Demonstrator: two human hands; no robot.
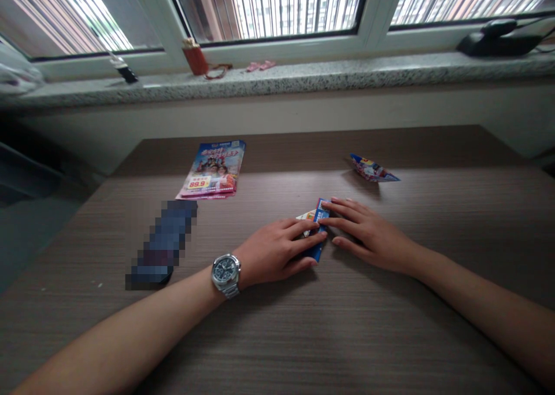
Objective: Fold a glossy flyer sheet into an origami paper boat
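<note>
My left hand point(277, 253) and right hand point(368, 236) meet over a folded blue flyer point(315, 227) on the table point(390, 325), fingers slightly apart; I can't tell if either grips it. A folded flyer point(373, 169) lies far right, a flat flyer point(211, 170) far left.

A glossy printed leaflet point(211, 169) lying flat on a wood-grain table point(390, 337), a folded paper boat point(373, 169) far right, a pixelated object point(162, 244) near left, a granite windowsill point(277, 80) beyond, with a red cup point(195, 59), small pink items point(261, 65), a black corded device point(498, 39), barred windows point(269, 7) above
</note>
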